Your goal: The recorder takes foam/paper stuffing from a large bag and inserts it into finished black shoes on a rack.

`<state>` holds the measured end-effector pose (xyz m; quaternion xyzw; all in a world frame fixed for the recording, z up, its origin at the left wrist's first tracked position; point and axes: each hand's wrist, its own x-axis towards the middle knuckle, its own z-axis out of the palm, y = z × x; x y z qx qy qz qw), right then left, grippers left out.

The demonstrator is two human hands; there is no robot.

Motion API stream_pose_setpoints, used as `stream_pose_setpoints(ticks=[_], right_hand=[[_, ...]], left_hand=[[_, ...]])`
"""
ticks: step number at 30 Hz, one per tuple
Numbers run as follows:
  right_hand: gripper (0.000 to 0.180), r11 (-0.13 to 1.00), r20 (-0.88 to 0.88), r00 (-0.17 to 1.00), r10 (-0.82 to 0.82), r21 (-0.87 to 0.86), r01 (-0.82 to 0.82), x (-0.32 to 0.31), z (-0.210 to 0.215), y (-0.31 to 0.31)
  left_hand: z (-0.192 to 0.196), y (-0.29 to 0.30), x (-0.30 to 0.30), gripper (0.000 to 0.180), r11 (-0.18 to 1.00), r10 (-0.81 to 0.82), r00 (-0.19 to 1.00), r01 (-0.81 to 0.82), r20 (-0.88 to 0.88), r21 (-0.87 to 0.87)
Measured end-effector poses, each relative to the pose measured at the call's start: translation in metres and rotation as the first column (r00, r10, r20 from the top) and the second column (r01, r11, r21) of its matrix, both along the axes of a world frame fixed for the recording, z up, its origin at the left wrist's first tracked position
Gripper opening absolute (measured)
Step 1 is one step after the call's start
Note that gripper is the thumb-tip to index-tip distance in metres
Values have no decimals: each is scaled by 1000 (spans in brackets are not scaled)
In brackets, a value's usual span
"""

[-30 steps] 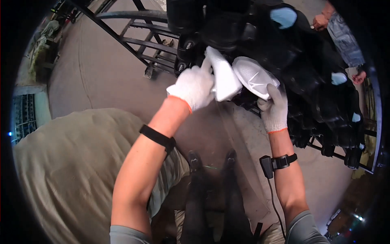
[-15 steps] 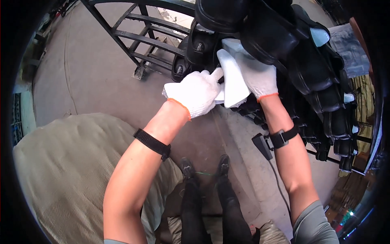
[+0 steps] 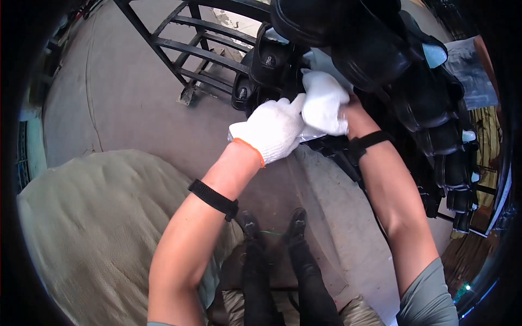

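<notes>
Hands now closer together on white bag; footwear nearer.

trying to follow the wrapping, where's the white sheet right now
In the head view the thin white sheet sits upper centre, pinched between the gloved left hand and gloved right hand, against the hanging black rubber sandals.

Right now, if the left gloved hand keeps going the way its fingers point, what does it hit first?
Probably the right hand in its white knit glove; the left hand already looks to touch it. Black moulded rubber sandals lie beyond, depth unclear.
</notes>
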<state>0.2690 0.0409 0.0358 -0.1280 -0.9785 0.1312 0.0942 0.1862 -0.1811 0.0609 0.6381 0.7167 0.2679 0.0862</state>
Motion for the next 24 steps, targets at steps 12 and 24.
stream_pose_setpoints(ticks=[12,24], right_hand=[[79,957,-227,974,-9,-284,-58,93,140,-122],[45,491,-230,559,-797,-785,378,205,105,-97]], left_hand=[[42,5,20,60,979,-94,985,65,-145,-193],[105,22,86,24,928,-261,964,235,-53,-290]])
